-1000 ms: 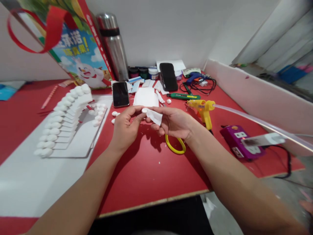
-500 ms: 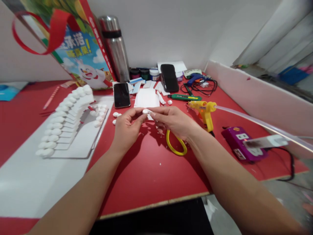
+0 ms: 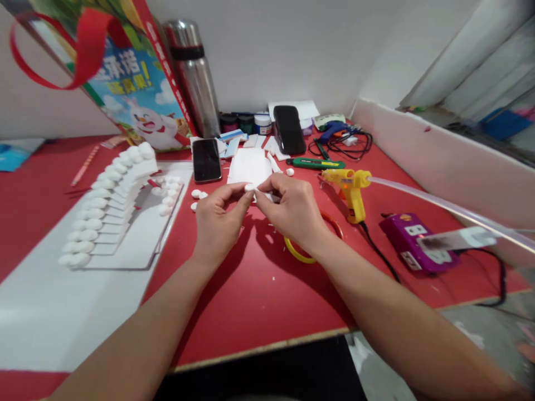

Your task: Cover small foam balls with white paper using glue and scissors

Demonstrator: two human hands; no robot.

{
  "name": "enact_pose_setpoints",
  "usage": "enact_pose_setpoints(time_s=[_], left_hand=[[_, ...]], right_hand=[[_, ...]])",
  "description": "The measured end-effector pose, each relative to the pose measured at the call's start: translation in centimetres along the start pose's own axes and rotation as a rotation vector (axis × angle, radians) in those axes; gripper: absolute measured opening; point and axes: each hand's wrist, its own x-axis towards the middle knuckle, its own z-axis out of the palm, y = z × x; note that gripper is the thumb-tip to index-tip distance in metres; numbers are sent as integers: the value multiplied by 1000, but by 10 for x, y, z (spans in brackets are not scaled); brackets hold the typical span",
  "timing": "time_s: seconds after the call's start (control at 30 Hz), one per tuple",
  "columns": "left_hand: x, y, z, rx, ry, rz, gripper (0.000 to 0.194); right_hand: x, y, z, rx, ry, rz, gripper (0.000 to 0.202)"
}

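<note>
Between my two hands, over the middle of the red table (image 3: 251, 301), is a small white rounded piece (image 3: 249, 187). My left hand (image 3: 219, 223) pinches it between thumb and forefinger. The fingertips of my right hand (image 3: 290, 209) are pressed together at its right side; what they grip there is too small to make out. White paper (image 3: 249, 165) lies just behind the fingers. A ring with yellow and red parts (image 3: 298, 256) sits below my right hand, partly hidden. On the left stands a white stepped model (image 3: 121, 223) edged with white rounded pieces.
A yellow glue gun (image 3: 353, 195) and a purple box (image 3: 418, 245) are on the right. Behind are two phones (image 3: 207, 160) (image 3: 289, 131), a green cutter (image 3: 316, 164), a steel flask (image 3: 196, 83) and a printed bag (image 3: 142, 83). Loose white pieces (image 3: 196, 194) lie left of my hands.
My right hand has turned, its fingertips now drawn in close beside the white piece. More of the ring, including its red part, shows. My left hand has hardly moved.
</note>
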Motion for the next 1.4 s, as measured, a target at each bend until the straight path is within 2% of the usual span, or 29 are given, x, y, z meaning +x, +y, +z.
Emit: enact_pose_setpoints(time_s=[0.13,0.3,0.37,0.53,0.73,0.87,1.03,1.1,1.27,1.4], left_hand=[[-1,0,-1,128,29,111,20],[-3,0,-2,180,2,202,20],[-2,2,-4,151,-28,175,20],[6,4,-11,-94,-145,-14,17],[11,4,-16,-79,-254,5,22],[8,6,-13,-13,-238,28,21],[0,6,-5,64,-150,76,13],[0,6,-4,40,-146,62,13],[6,5,-6,-88,-144,-33,12],[8,4,-8,-109,-141,-57,12]], right_hand=[[-2,-4,-1,26,-42,-56,15],[-1,-3,-5,38,-48,-36,16],[1,0,-8,61,-60,-27,17],[8,8,-15,240,-177,-51,16],[10,12,-13,305,-208,-43,16],[9,14,-8,270,-170,-64,14],[5,10,-5,160,-110,-112,11],[5,8,-6,204,-133,-69,12],[11,3,-13,491,-226,251,14],[14,1,-15,577,-231,332,16]])
